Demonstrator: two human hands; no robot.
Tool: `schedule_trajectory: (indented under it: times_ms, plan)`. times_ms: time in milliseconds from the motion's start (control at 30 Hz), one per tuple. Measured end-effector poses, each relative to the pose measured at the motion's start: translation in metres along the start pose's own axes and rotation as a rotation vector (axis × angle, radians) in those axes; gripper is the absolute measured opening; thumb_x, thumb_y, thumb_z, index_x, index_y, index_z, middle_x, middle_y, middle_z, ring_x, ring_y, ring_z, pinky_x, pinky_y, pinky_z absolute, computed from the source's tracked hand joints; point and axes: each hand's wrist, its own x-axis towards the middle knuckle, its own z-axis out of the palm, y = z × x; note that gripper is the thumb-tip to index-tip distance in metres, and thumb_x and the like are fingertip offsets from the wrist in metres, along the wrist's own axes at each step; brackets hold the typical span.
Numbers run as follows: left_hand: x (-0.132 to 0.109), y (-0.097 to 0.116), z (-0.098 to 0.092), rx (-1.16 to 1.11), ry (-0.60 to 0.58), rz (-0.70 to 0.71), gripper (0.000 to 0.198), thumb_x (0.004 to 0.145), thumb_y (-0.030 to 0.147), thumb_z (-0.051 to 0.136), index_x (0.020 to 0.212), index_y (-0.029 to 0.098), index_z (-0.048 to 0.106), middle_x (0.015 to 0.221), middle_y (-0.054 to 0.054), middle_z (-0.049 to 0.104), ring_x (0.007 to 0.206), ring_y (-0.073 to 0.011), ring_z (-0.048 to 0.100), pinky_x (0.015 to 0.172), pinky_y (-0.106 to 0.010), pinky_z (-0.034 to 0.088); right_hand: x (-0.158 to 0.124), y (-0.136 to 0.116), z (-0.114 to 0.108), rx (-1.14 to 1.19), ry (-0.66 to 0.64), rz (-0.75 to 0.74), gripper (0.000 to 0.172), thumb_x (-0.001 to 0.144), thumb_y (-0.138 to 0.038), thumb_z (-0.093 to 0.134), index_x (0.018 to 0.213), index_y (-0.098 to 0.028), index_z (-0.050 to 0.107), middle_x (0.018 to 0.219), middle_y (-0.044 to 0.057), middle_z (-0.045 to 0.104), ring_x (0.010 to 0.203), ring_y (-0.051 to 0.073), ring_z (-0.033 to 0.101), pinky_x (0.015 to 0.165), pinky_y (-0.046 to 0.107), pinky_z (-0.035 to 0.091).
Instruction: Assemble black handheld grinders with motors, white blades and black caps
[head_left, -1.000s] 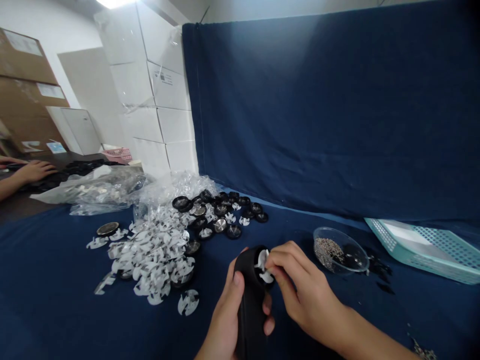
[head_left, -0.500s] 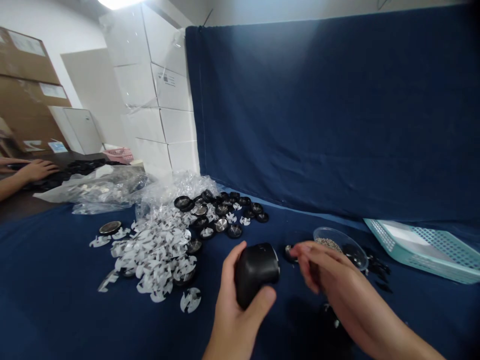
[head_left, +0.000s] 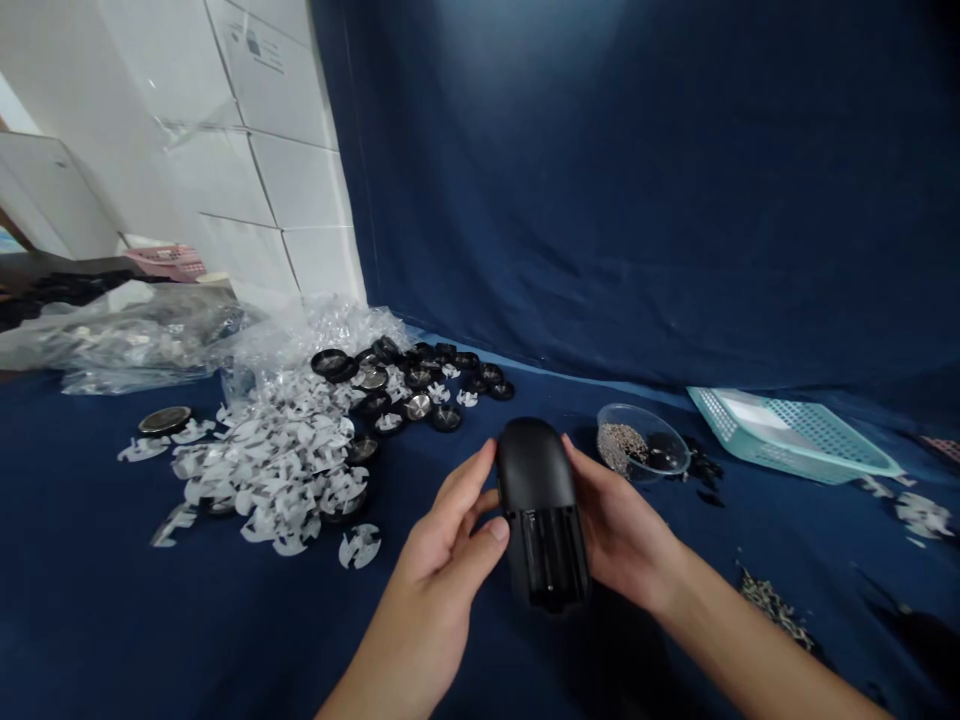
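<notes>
A rounded black plastic housing (head_left: pixel 535 468) is held up between both hands in the middle of the view. A recess like a battery compartment shows in its lower half, facing me. My left hand (head_left: pixel 448 562) grips its left side, with thumb and fingers bent against the edge. Along the right side, my right hand (head_left: pixel 624 535) is closed on it, its fingertips partly hidden behind the housing. To the left lies a heap of white, notched plastic pieces (head_left: pixel 277 460). Beyond the heap are several black round caps (head_left: pixel 447 418), some with shiny metallic faces.
A clear round dish (head_left: pixel 679 470) holds small metal pieces and black parts. Behind it to the right is a teal basket (head_left: pixel 817 462). Loose screw-like pieces (head_left: pixel 776 605) lie at the lower right. Plastic bags (head_left: pixel 150 335) and stacked white boxes (head_left: pixel 262 170) stand at the left.
My right hand has come from the right, near a small round piece, onto the housing. The housing has turned and now shows its recessed side. My view has shifted down and right.
</notes>
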Motion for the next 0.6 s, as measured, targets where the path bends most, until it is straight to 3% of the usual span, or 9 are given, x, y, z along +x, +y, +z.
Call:
schedule_trajectory:
  times_ms: [133,333,600]
  plan:
    - [-0.0026,0.0027,0.0001,0.011,0.011,0.012,0.044,0.089,0.033,0.064,0.130,0.042,0.055,0.149,0.007,0.045,0.131,-0.0237,0.046,0.112,-0.035,0.034,-0.0017,0.0002,0.0018,-0.024,-0.013,0.015,0.051,0.088,-0.059,0.055,0.107,-0.014,0.066,0.082,0.008,0.069,0.081,0.023,0.066,0.080,0.035,0.049]
    - [-0.0015,0.0047,-0.0025,0.002,0.031,-0.007,0.052,0.084,0.034,0.068,0.135,0.037,0.053,0.139,0.000,0.057,0.129,-0.0269,0.049,0.112,-0.039,0.033,-0.0022,0.0021,0.0050,-0.065,-0.034,-0.009,0.055,0.086,-0.063,0.054,0.104,-0.013,0.067,0.080,0.008,0.068,0.078,0.023,0.065,0.074,0.035,0.050]
    - [-0.0031,0.0042,-0.0052,0.051,0.037,0.021,0.050,0.087,0.033,0.066,0.134,0.040,0.052,0.144,0.004,0.051,0.130,-0.0254,0.048,0.113,-0.038,0.032,-0.0019,0.0024,0.0052,-0.232,0.000,-0.076,0.062,0.087,-0.069,0.046,0.097,-0.012,0.069,0.078,0.010,0.067,0.076,0.024,0.065,0.072,0.036,0.051]
